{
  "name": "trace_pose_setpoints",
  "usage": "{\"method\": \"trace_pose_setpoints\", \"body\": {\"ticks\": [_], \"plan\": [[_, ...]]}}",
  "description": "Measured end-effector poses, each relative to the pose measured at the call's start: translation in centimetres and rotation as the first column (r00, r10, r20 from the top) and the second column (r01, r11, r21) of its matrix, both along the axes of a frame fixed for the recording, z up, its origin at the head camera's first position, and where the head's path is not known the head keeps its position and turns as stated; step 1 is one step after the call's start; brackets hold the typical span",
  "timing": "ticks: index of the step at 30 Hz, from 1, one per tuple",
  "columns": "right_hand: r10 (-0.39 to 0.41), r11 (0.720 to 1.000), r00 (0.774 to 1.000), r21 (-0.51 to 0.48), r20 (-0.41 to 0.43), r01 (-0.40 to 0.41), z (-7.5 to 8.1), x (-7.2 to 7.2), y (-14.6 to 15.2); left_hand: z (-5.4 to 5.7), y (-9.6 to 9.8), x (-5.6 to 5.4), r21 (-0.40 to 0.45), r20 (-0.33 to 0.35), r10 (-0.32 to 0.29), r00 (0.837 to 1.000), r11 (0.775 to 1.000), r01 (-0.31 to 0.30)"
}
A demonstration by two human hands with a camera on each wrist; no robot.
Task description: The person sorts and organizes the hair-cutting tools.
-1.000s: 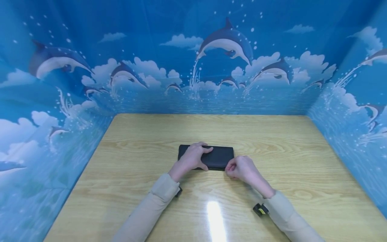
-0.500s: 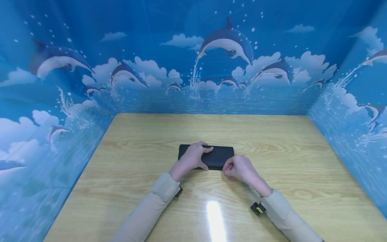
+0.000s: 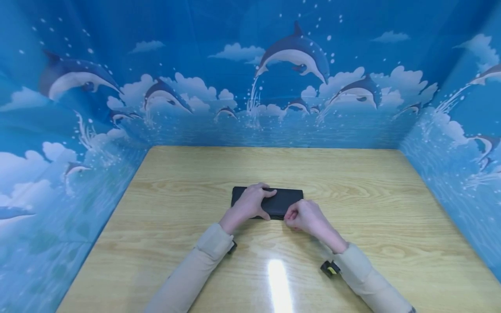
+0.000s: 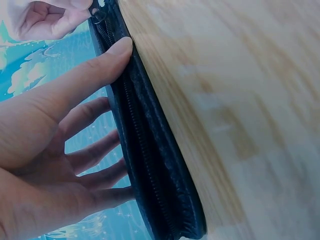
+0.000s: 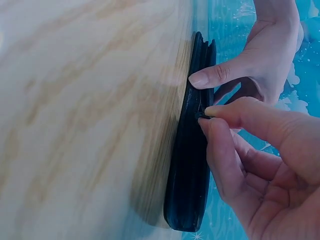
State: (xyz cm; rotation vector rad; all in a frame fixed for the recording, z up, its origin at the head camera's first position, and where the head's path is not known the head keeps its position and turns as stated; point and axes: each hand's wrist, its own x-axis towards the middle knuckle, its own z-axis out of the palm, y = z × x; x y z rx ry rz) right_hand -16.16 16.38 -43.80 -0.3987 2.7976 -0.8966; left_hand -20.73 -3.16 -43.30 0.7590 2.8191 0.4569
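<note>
A long black zip wallet [image 3: 287, 200] lies flat on the wooden table, its zipped edge towards me. My left hand [image 3: 250, 204] spans its left half, the thumb against the near edge and the fingers reaching over the top. In the left wrist view the zip [image 4: 136, 120] runs along that edge, with its two rows of teeth parted near the thumb. Thumb and forefinger of my right hand [image 3: 308, 218] pinch the zip pull [image 5: 203, 115], to the right of the left thumb. The wallet's inside is hidden.
The wooden table [image 3: 188, 169] stretches around the wallet on all sides. Behind and beside it hangs a blue curtain [image 3: 219, 126] printed with dolphins. Small black cameras [image 3: 329, 268] sit at both wrists. A bright glare strip lies on the tabletop in front.
My right hand has slid a short way left along the wallet's near edge, towards the left hand, pinching throughout. The left hand and the wallet have stayed in place.
</note>
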Motion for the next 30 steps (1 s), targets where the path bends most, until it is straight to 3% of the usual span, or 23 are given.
{"method": "trace_pose_setpoints", "body": {"ticks": [12, 30], "plan": [[0.014, 1.0, 1.0, 0.012, -0.018, -0.014, 0.1, -0.1, -0.6, -0.2, -0.1, -0.2, 0.004, -0.001, 0.004, 1.0, 1.0, -0.004], [-0.012, 1.0, 0.999, 0.008, 0.043, 0.011, 0.2, -0.4, -1.1, -0.3, 0.1, -0.1, 0.002, 0.001, 0.007, 1.0, 1.0, -0.007]]}}
